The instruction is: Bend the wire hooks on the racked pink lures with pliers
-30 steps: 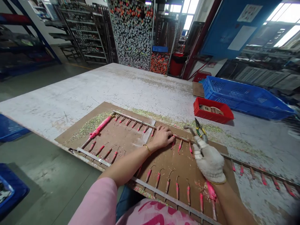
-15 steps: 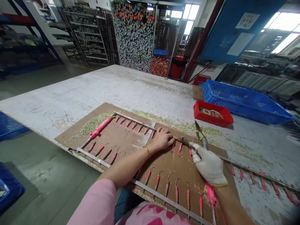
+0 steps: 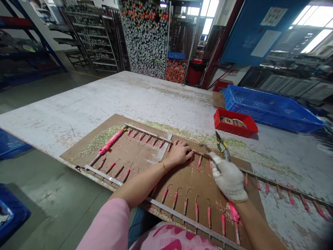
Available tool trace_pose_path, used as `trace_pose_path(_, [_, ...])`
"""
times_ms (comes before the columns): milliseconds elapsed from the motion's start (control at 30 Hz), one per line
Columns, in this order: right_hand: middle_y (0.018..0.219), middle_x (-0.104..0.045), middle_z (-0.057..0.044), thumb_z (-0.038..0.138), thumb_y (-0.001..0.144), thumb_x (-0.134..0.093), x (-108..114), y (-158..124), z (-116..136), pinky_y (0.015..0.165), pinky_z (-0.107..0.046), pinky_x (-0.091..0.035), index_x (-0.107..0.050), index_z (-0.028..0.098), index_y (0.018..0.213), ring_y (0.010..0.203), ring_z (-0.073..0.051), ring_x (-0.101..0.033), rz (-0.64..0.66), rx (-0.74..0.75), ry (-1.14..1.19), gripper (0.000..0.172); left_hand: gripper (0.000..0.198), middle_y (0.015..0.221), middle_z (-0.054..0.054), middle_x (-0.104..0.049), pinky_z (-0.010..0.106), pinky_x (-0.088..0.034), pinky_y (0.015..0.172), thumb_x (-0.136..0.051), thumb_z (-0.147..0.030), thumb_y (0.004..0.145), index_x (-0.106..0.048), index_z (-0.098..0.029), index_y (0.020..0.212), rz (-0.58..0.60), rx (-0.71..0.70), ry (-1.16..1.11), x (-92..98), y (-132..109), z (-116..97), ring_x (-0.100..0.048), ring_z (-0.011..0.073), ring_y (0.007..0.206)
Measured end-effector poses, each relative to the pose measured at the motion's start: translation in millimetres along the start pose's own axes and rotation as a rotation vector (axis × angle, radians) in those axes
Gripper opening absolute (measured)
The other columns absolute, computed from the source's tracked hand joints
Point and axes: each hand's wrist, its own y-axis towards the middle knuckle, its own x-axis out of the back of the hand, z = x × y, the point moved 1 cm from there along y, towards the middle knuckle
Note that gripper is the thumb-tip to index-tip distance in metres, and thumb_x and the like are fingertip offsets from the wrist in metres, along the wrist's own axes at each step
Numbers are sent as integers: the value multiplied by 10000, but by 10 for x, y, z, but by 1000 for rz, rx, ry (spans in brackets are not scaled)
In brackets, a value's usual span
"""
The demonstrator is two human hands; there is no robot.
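My bare left hand (image 3: 180, 152) curls its fingers over the far metal bar (image 3: 145, 132), beside the pink-coated hooks (image 3: 199, 162) hanging from it. My right hand (image 3: 230, 178), in a white knit glove, is closed around a slim hammer-like tool (image 3: 205, 147). The tool's head is blurred and sits just above the bar, right of my left fingers. Along the near metal bar (image 3: 192, 225) stand more hooks with pink coating (image 3: 196, 211). A thick pink-coated rod (image 3: 111, 141) joins both bars at the left; another pink rod (image 3: 234, 212) lies below my right wrist.
Brown cardboard (image 3: 148, 159) lies under the frame, with yellow-green flakes (image 3: 101, 139) scattered around. Pliers (image 3: 220, 141) and a grey cylinder (image 3: 227, 155) are beyond my right hand. A red bin (image 3: 235, 129) and blue crate (image 3: 270, 111) stand at the right. Another hooked bar (image 3: 283, 188) extends rightward.
The tool in my right hand has lifted slightly away from the bar, and the gloved hand has shifted a little left. My left hand stays at the bar. The view has shifted slightly.
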Motion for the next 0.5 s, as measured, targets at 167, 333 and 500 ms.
trace_pose_path(167, [743, -709, -27, 320, 1003, -502, 19, -1, -9, 644, -303, -355, -721, 262, 1336, 659, -166, -582, -2, -30, 22, 403, 295, 1057, 52, -709, 448, -323, 1092, -577, -411, 1016, -773, -221, 904, 5, -14, -7, -17, 0, 8, -585, 225, 1069])
trace_pose_path(333, [726, -703, -24, 277, 987, -508, 13, 13, 15, 626, -307, -321, -705, 261, 1362, 629, -159, -563, 22, 4, 7, 424, 291, 1052, 52, -711, 448, -331, 1082, -581, -403, 1013, -771, -214, 901, -6, 2, 9, -5, -1, 1, -586, 226, 1057])
trace_pose_path(500, [696, -685, -21, 290, 998, -509, 47, 12, 9, 620, -310, -307, -725, 259, 1330, 615, -165, -543, -54, 4, -15, 398, 300, 1049, 56, -712, 449, -329, 1089, -583, -406, 1012, -777, -210, 896, -1, -10, 5, 0, -4, -7, -586, 226, 1058])
